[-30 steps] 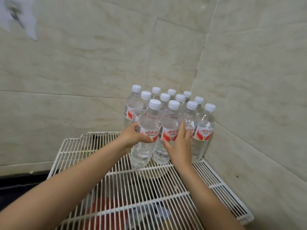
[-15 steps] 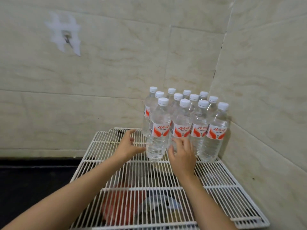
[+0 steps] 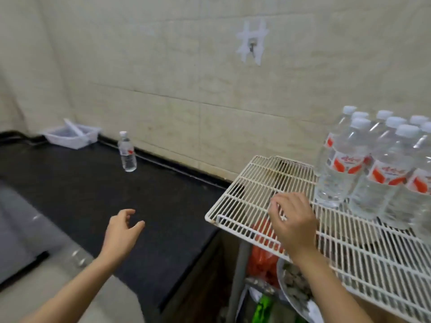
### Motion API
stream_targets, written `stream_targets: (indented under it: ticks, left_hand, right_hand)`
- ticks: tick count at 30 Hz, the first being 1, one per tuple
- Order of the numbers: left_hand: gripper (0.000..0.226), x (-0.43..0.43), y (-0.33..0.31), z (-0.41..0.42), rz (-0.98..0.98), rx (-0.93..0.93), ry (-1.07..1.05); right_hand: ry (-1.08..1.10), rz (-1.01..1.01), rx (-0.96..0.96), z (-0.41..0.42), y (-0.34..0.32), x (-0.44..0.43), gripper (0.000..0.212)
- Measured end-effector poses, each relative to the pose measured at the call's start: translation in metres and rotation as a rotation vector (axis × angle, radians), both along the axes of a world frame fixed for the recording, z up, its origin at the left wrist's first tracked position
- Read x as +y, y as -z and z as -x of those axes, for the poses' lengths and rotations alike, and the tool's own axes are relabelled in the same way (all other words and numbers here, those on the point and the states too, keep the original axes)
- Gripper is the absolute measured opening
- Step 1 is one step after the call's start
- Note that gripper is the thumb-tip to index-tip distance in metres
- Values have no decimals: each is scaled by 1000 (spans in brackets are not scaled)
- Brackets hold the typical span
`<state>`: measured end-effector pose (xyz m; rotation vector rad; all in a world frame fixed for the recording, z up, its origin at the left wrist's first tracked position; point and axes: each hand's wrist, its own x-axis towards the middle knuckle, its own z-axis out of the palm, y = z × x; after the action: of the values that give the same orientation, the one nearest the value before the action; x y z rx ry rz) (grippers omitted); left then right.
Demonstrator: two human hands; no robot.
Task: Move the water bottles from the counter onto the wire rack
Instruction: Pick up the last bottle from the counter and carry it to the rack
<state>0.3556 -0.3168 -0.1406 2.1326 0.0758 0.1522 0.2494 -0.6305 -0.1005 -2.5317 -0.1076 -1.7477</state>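
One clear water bottle [image 3: 127, 151] with a white cap and red label stands alone on the black counter [image 3: 98, 197], near the back wall. Several matching bottles [image 3: 373, 169] stand packed together on the white wire rack [image 3: 247, 185] at the right. My left hand [image 3: 121, 231] hovers over the counter, fingers apart, holding nothing, well short of the lone bottle. Over the rack's front left part hovers my right hand [image 3: 293, 222], empty with loosely curled fingers, just left of the bottle group.
A white plastic basket [image 3: 72, 136] sits at the counter's far left by the wall. Below the rack are an orange bag [image 3: 263, 257], a metal bowl [image 3: 296, 290] and a green item. A grey surface lies at the lower left.
The view has swung left from the rack to the counter. Both hands have left the bottles on the rack; my left hand now reaches out over the counter.
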Motion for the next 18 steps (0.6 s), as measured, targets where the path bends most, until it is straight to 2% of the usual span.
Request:
stream_targets:
  ticks: [2, 4, 8, 10, 14, 18]
  left_hand:
    - [40, 38, 10, 12, -46, -14, -98]
    - [39, 73, 12, 24, -59, -15, -183]
    - [39, 151, 21, 40, -64, -8, -329]
    - [38, 191, 27, 43, -61, 7, -400]
    - [38, 263, 38, 45, -12, 30, -501]
    - [39, 343, 44, 35, -4, 27, -566]
  right_hand:
    - [-154, 31, 27, -15, 20, 55, 19]
    - [-267, -5, 136, -32, 39, 104, 19]
    - [-322, 2, 503, -61, 72, 176, 27]
    - [-336, 13, 620, -76, 80, 207, 29]
    - [-346, 103, 707, -116, 86, 271, 29]
    - [-367, 155, 802, -157, 81, 348, 8]
